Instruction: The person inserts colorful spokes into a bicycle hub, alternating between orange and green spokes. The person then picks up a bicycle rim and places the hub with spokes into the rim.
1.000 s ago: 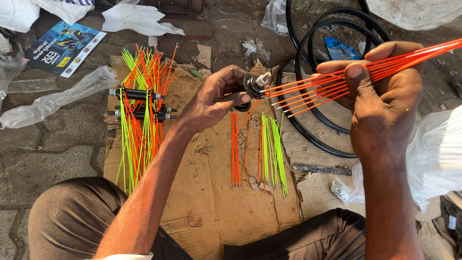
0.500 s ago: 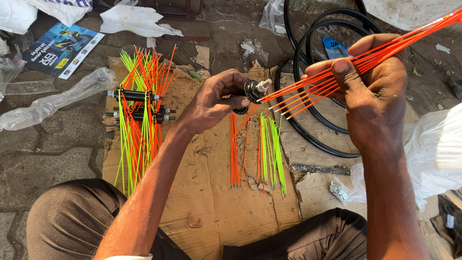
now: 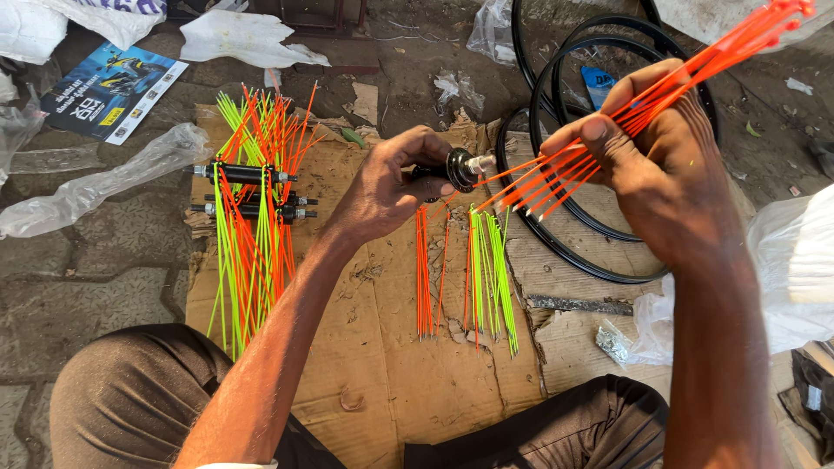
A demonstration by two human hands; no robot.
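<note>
The left hand (image 3: 387,187) is closed around a black wheel hub (image 3: 459,167), fingers curled over its body so that one flange and the silver axle end stick out to the right, held in the air above the cardboard sheet (image 3: 382,365). The right hand (image 3: 651,161) pinches a fan of orange spokes (image 3: 608,143) between thumb and fingers; their near ends converge on the hub's flange, though whether they are threaded through its holes is hard to tell from this angle, and the far ends splay toward the upper right corner. Below the hub, loose orange and green spokes (image 3: 473,278) lie in small bunches on the cardboard. To the left on the cardboard rest two more black hubs (image 3: 248,191), already filled with orange and green spokes. Black bicycle rims (image 3: 556,234) lie on the ground behind the right hand, near crumpled plastic bags (image 3: 95,187) and a blue printed leaflet (image 3: 113,91).
</note>
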